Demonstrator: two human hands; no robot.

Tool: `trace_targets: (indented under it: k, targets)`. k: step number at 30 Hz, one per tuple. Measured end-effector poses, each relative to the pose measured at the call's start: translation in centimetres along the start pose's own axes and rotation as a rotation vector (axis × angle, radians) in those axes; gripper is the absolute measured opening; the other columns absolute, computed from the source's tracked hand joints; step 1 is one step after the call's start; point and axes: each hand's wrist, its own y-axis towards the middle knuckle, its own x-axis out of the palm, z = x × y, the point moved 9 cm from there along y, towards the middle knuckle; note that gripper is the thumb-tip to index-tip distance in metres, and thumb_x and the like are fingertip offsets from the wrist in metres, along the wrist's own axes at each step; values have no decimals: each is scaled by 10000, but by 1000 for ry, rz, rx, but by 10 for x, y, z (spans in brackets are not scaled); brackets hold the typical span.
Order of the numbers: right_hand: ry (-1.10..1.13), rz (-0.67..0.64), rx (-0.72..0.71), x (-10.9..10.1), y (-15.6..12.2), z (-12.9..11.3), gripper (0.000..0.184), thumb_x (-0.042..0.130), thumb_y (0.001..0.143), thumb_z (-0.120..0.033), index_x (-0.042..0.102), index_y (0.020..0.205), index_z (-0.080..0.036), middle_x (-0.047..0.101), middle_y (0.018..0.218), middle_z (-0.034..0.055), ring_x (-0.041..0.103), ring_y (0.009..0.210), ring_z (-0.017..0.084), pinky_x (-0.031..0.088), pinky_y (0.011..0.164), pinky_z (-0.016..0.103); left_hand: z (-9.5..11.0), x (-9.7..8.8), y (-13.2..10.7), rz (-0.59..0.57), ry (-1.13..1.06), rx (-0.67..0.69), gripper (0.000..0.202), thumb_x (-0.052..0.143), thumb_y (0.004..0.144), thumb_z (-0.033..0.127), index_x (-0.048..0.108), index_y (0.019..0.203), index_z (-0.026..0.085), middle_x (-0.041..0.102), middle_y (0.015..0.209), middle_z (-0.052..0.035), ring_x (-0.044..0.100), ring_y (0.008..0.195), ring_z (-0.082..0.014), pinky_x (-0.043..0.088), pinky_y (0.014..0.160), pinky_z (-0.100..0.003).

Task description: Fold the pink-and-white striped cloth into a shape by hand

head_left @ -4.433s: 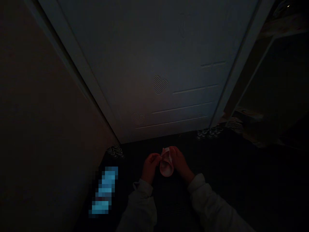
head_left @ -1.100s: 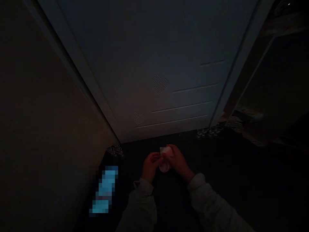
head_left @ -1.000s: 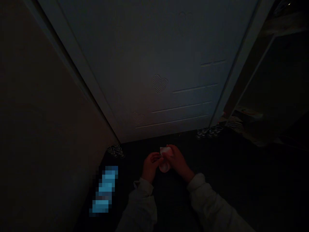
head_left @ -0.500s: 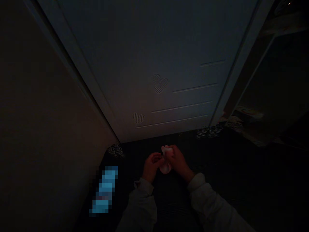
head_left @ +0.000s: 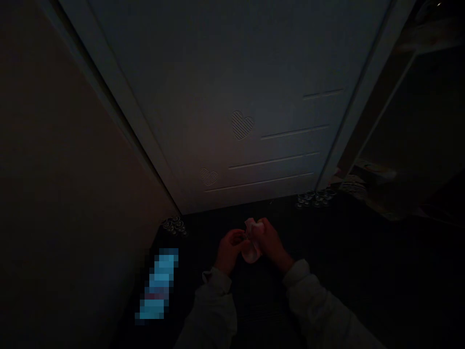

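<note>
The scene is very dark. Low in the middle, my right hand is wrapped round a small pale pink object. Its lower part is rounded, and a crumpled, soft-looking piece sticks out at the top by my fingers; its exact kind cannot be made out. My left hand sits close against its left side, fingers curled and thumb tip meeting them near the object. What those fingertips pinch, if anything, is too small and dim to tell. Both wrists come out of light, loose sleeves.
A dark tabletop lies under my hands. Behind it stands a pale panel with carved hearts and lines. Clusters of shiny rings show at its foot on both sides. A lit, blurred-out screen is at left. Boxes sit at right.
My right hand and the crumpled top of the pink object have shifted slightly right. More of the rounded lower part shows. My left hand has barely moved.
</note>
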Motion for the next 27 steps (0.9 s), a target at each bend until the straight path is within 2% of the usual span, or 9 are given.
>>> trace_targets:
  k: [10, 15, 22, 27]
  targets:
    - [-34, 4, 26, 2, 0, 2, 240, 512, 653, -423, 434, 668, -197, 491, 596, -28, 478, 553, 128, 346, 462, 221, -1, -2, 2, 1, 9, 18, 329, 688, 551, 172, 595, 867, 167, 611, 808, -27, 534, 688, -125, 417, 670, -264]
    - [-58, -37, 25, 4, 0, 0, 192, 524, 634, -361, 419, 635, -199, 503, 597, -25, 476, 548, 124, 330, 465, 218, 2, 0, 0, -13, -2, 5, 320, 683, 531, 142, 610, 842, 168, 617, 795, -23, 525, 657, -121, 411, 646, -261]
    - [22, 5, -28, 1, 0, -2, 176, 484, 677, -344, 396, 620, -202, 455, 579, -35, 440, 545, 119, 330, 477, 222, 3, 4, -2, -17, 14, -15, 304, 694, 514, 138, 611, 805, 168, 608, 697, -7, 520, 623, -121, 401, 609, -250]
    - [31, 15, -55, 0, 1, 0, 141, 466, 680, -312, 413, 615, -200, 452, 563, -38, 429, 529, 115, 327, 480, 224, 4, 8, -2, -46, 7, 5, 300, 697, 520, 143, 602, 804, 167, 613, 724, -13, 531, 644, -124, 410, 622, -251]
